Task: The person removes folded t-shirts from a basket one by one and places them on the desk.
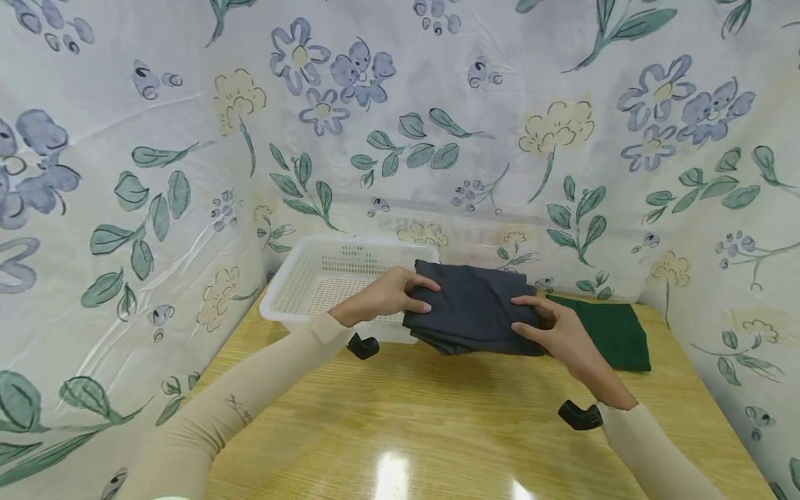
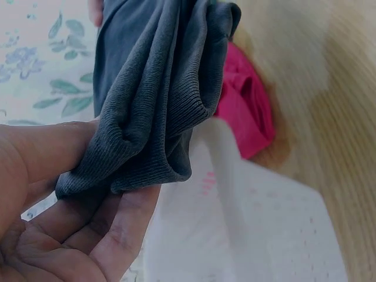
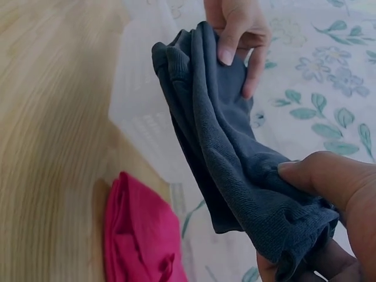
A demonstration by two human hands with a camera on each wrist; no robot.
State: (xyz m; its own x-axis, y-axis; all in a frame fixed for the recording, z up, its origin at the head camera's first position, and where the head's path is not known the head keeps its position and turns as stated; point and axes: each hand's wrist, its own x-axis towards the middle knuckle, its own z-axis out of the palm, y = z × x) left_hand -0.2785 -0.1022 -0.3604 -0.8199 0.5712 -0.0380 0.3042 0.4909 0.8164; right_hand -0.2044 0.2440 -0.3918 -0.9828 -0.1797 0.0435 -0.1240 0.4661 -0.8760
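A folded dark grey garment (image 1: 471, 305) of finely ribbed fabric is held up over the table between both hands. My left hand (image 1: 382, 297) pinches its left end, thumb on one side and fingers on the other. At the right end, my right hand (image 1: 567, 339) grips it the same way. The left wrist view shows several soft folds stacked in the garment (image 2: 158, 88) above the left hand (image 2: 76, 229). From the right wrist, its length stretches from the right hand (image 3: 346, 205) up to the far left hand.
A white perforated plastic basket (image 1: 281, 278) stands at the back left, partly behind the garment. A folded cloth (image 1: 615, 337), dark green in the head view, lies at the back right. Both wrist views show a folded pink cloth (image 3: 144, 229) on the wooden table (image 1: 350, 417). Floral sheeting (image 1: 400, 187) surrounds the table.
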